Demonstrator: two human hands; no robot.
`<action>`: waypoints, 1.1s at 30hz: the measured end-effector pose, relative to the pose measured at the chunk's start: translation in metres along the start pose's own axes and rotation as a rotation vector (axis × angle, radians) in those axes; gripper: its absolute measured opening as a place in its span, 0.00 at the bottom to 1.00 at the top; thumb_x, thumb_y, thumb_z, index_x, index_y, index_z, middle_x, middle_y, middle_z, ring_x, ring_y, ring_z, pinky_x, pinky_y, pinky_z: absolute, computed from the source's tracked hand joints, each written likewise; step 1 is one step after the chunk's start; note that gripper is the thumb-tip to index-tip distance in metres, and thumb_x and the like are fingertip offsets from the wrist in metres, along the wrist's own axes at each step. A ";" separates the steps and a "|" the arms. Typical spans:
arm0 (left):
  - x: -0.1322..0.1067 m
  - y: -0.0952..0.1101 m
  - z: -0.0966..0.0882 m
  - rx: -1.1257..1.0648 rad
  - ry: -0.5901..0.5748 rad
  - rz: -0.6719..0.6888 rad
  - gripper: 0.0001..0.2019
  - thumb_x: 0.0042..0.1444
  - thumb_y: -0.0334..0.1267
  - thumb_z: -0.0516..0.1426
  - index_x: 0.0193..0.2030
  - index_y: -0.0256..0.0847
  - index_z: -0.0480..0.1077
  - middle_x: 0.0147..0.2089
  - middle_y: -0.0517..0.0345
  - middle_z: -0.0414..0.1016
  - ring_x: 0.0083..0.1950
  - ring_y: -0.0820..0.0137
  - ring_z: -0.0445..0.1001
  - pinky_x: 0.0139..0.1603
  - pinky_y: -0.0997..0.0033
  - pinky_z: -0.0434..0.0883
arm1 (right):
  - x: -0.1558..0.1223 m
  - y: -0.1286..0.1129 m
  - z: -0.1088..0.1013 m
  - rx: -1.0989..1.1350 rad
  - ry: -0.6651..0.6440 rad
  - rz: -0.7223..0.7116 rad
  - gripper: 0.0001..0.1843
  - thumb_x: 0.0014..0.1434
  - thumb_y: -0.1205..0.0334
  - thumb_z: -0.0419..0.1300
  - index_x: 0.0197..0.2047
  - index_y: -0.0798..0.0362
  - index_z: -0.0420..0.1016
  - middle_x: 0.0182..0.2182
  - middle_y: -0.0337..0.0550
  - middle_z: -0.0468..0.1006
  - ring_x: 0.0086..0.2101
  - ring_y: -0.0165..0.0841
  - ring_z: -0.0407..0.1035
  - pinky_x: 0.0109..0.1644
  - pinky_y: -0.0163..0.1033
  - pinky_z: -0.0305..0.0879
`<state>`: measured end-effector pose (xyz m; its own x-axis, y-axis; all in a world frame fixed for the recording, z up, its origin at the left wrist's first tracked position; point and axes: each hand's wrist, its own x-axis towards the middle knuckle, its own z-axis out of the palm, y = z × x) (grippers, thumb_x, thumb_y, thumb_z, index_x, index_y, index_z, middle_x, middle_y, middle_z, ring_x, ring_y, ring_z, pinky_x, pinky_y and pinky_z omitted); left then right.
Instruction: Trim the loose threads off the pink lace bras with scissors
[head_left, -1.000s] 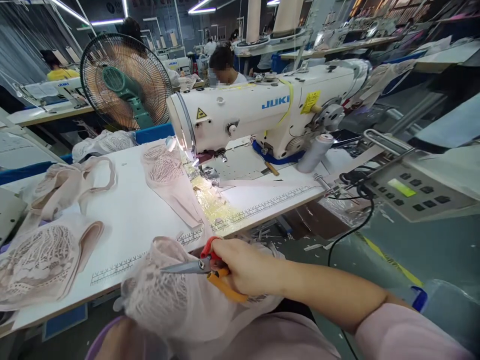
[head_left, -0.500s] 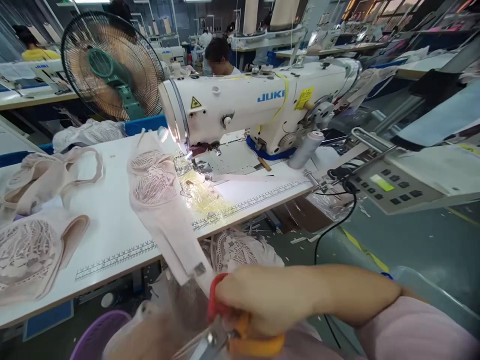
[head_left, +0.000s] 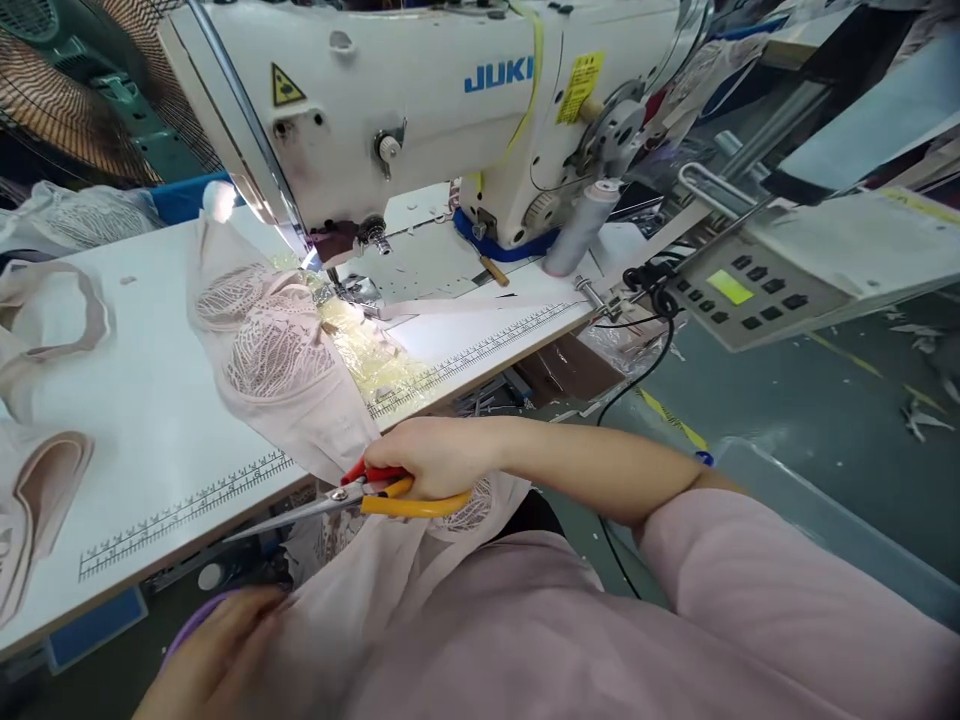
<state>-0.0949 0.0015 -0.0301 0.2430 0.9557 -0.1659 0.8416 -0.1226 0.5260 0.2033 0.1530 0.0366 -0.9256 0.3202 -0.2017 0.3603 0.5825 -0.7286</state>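
My right hand [head_left: 431, 458] grips a pair of scissors [head_left: 349, 492] with red and yellow handles, their blades pointing left past the table's front edge. Below them, a pale pink lace bra [head_left: 360, 575] is bunched over my lap. At the lower left, my left hand [head_left: 221, 640] is closed on the edge of that fabric; its fingertips are partly hidden and a little blurred. Another pink lace bra [head_left: 281, 350] lies on the table beside the sewing machine's needle, its lower end reaching the table edge just behind the scissors.
The white sewing machine [head_left: 420, 110] spans the table, with a grey thread cone [head_left: 581, 228] at its right. A control box [head_left: 750, 290] juts out on the right. More bras [head_left: 49, 500] lie at the left, and a fan [head_left: 112, 95] stands behind. A purple basket rim [head_left: 196, 622] shows below.
The view has tipped down and closer to the table. My right hand and the scissors appear higher and further left. My left hand has shifted left, and more of the lap fabric shows.
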 end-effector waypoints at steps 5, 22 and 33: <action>0.039 0.050 0.008 -0.094 0.153 0.196 0.11 0.57 0.42 0.53 0.44 0.45 0.72 0.44 0.54 0.79 0.46 0.65 0.77 0.45 0.71 0.75 | 0.007 -0.011 -0.008 -0.003 -0.061 -0.006 0.14 0.54 0.68 0.57 0.26 0.52 0.51 0.23 0.33 0.59 0.25 0.26 0.52 0.29 0.34 0.49; 0.060 0.075 0.017 -0.617 0.108 -0.097 0.07 0.51 0.42 0.60 0.29 0.42 0.69 0.30 0.60 0.71 0.31 0.72 0.70 0.29 0.78 0.69 | 0.015 -0.002 -0.013 -0.015 -0.064 -0.029 0.16 0.52 0.68 0.60 0.25 0.52 0.52 0.23 0.32 0.59 0.25 0.26 0.53 0.28 0.34 0.50; 0.066 0.077 0.023 -0.966 0.088 -0.318 0.13 0.46 0.47 0.65 0.26 0.41 0.69 0.29 0.63 0.68 0.29 0.76 0.62 0.27 0.82 0.61 | 0.016 0.002 -0.013 0.024 -0.040 -0.051 0.13 0.51 0.65 0.60 0.27 0.53 0.57 0.24 0.34 0.64 0.26 0.27 0.57 0.29 0.34 0.52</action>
<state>-0.0026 0.0490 -0.0198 0.0069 0.9275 -0.3736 0.1026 0.3710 0.9229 0.1906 0.1684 0.0404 -0.9468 0.2603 -0.1893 0.3100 0.5789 -0.7541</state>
